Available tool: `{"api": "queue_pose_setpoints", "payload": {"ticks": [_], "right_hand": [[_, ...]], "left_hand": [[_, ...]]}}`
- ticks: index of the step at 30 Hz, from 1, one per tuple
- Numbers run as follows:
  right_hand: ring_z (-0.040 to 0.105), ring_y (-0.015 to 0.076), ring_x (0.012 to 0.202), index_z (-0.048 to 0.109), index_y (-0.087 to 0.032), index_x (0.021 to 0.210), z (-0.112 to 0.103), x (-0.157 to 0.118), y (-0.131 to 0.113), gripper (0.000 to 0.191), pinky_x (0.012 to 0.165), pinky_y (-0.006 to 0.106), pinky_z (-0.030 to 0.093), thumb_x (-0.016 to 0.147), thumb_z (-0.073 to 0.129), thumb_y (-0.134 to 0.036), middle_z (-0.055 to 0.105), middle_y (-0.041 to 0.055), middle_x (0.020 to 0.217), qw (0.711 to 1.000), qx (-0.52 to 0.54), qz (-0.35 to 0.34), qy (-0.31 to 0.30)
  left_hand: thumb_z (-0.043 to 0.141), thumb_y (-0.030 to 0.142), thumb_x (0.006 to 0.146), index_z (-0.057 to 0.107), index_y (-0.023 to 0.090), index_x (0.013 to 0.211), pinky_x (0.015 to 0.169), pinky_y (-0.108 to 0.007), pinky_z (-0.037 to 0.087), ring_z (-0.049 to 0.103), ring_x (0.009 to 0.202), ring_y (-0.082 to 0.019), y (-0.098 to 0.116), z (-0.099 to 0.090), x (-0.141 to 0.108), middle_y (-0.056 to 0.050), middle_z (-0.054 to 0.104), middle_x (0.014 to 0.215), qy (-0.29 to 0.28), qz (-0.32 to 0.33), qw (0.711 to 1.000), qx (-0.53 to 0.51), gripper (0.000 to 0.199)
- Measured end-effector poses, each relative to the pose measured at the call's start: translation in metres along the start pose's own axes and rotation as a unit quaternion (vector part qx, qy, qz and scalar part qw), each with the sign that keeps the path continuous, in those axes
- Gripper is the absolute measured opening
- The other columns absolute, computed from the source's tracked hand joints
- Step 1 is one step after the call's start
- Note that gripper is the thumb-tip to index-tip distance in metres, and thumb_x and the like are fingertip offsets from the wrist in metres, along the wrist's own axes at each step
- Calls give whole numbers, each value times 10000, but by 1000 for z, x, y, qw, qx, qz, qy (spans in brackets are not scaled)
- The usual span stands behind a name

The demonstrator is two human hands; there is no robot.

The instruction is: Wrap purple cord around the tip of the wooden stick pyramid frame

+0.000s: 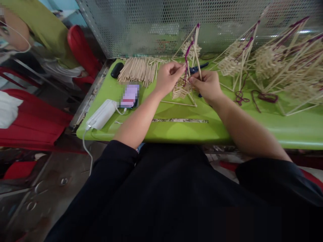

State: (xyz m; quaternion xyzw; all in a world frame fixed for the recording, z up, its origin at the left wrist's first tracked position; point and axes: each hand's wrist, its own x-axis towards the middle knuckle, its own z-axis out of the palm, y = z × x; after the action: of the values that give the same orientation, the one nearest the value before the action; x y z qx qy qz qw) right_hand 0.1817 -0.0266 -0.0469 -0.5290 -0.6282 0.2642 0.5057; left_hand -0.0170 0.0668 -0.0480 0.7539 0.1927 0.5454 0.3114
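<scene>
A pyramid-like frame of thin wooden sticks (197, 63) stands before me, with a woven stick star (180, 92) low in it. Purple yarn (188, 50) runs down from its peak. My left hand (168, 78) pinches the yarn between thumb and fingers. My right hand (208, 85) is closed around the lower part of a slanted stick of the frame, beside the yarn. Behind the hands lies a dark blue tool (195, 70), partly hidden; its kind I cannot make out.
Loose sticks (138, 70) are heaped at the left, by a black rounded object (117, 70), a phone (130, 95) and a white power bank (102, 114) with a cable. Several similar stick frames (233, 60) stand right. A perforated metal panel (141, 30) borders the green table (176, 129). A person (42, 30) sits left.
</scene>
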Motion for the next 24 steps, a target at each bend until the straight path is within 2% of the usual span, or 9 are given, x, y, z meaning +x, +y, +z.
{"api": "queue_pose_setpoints", "payload": {"ticks": [5, 8, 12, 15, 20, 24], "right_hand": [[329, 140, 586, 691, -237, 853, 2, -2, -3, 581, 515, 334, 254, 824, 861, -792, 447, 21, 678, 999, 8, -21, 23], [334, 140, 591, 708, -226, 842, 2, -2, -4, 575, 521, 333, 257, 824, 867, -779, 459, 26, 667, 999, 14, -27, 24], [361, 149, 612, 721, -225, 860, 2, 0, -2, 537, 529, 344, 309, 837, 876, -738, 470, 30, 685, 999, 4, -21, 28], [375, 155, 622, 734, -226, 847, 1, 1, -2, 448, 535, 356, 353, 863, 892, -645, 464, 31, 685, 1000, 2, -6, 29], [401, 149, 624, 760, -196, 818, 2, 0, -6, 329, 544, 346, 387, 898, 905, -480, 486, 35, 672, 999, 18, -13, 43], [413, 144, 624, 767, -188, 823, 2, -2, -10, 241, 546, 336, 396, 911, 870, -387, 512, 34, 672, 999, 5, -18, 45]], "left_hand": [[622, 963, 936, 670, 243, 784, 762, -413, 543, 619, 742, -204, -2, 0, 0, -33, 578, 709, -5, -7, 1000, -26, 738], [655, 973, 904, 708, 229, 821, 778, -406, 560, 644, 742, -206, -5, -1, 1, -40, 628, 767, -5, -13, 999, -32, 750], [647, 964, 920, 746, 211, 866, 830, -414, 582, 710, 820, -225, -8, -1, 3, -61, 701, 869, -9, -2, 1000, -24, 761], [644, 973, 913, 757, 201, 880, 888, -437, 594, 752, 925, -260, -11, -1, 5, -78, 731, 915, -11, -4, 1000, -22, 781], [668, 944, 923, 796, 228, 925, 929, -429, 612, 770, 1022, -274, -17, 1, 5, -110, 788, 1018, 3, -11, 1000, -16, 727], [676, 933, 926, 803, 235, 922, 936, -434, 619, 769, 1048, -281, -14, 1, 3, -130, 807, 1060, 0, -23, 1000, -15, 709]]}}
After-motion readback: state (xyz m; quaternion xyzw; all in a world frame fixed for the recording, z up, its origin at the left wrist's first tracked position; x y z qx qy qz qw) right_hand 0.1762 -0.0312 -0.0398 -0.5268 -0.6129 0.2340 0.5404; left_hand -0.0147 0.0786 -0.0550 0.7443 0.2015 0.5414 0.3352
